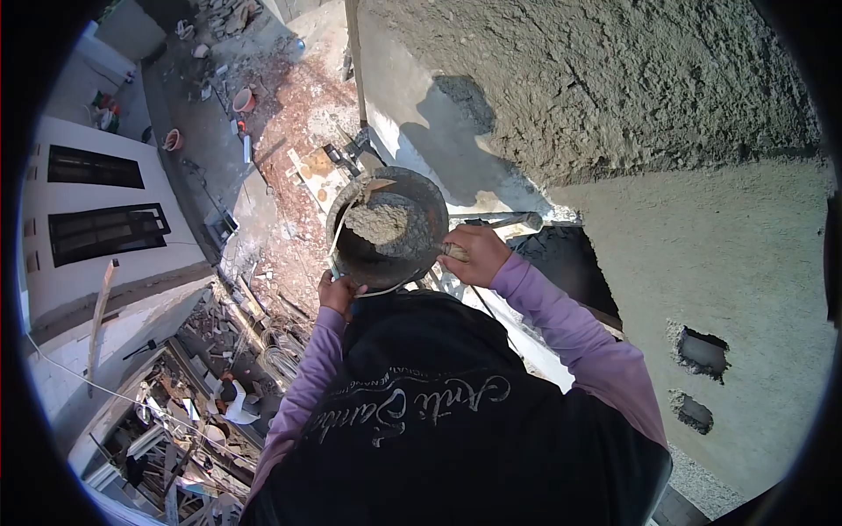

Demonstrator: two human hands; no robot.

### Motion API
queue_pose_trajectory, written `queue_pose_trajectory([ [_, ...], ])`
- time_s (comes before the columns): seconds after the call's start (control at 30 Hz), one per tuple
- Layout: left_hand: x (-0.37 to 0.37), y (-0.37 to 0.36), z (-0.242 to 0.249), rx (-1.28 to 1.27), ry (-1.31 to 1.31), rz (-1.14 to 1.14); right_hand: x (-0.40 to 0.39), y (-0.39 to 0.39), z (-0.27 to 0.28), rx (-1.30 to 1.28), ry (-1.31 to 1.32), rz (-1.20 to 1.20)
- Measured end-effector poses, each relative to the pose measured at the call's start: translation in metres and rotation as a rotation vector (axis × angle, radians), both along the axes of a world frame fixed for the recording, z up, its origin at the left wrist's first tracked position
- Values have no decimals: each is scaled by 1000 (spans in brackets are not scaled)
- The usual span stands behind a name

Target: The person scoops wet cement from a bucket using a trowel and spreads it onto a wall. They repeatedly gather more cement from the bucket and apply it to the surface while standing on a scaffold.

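A dark round bucket (432, 197) is in front of my chest, with a heap of wet grey mortar (377, 221) inside. At its near left edge, my left hand (340, 294) is closed on the rim, by the thin pale bail (333, 250). Against the right side of the bucket, my right hand (478, 254) is wrapped around a pale, rounded handle (456, 252); the rest of that tool is hidden. A flat brown piece (375, 188) lies across the far inner rim.
A rough plastered wall (667, 96) rises at right, with a dark opening (570, 272) and smaller holes below. A pole (526, 223) ends beside my right hand. Far below lie rubble, buckets (244, 100) and scrap timber (167, 438). Another person (232, 399) is down at lower left.
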State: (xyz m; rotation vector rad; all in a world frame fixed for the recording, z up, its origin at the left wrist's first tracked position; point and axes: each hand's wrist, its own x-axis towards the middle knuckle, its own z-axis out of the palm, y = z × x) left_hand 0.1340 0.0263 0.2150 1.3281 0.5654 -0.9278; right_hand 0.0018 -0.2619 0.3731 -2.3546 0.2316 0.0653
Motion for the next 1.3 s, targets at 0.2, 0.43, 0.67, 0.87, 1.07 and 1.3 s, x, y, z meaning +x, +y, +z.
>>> queue_pose_trajectory([
  [0.2,-10,12,4,11,-3,26,60,-64,143,556,273,9],
  [0.43,-14,9,30,104,-13,-30,88,-251,92,596,358,-464],
  [0.67,-11,-5,38,53,-80,-146,-44,-145,199,-147,300,-728],
  [0.87,-11,-27,25,29,-122,-322,-10,-52,-52,-380,763,-112],
  [1.07,-12,-35,29,2,-182,-453,-37,53,-163,-447,417,79],
  [1.3,-27,-41,37,-35,-209,-494,-48,-37,-153,-507,560,88],
])
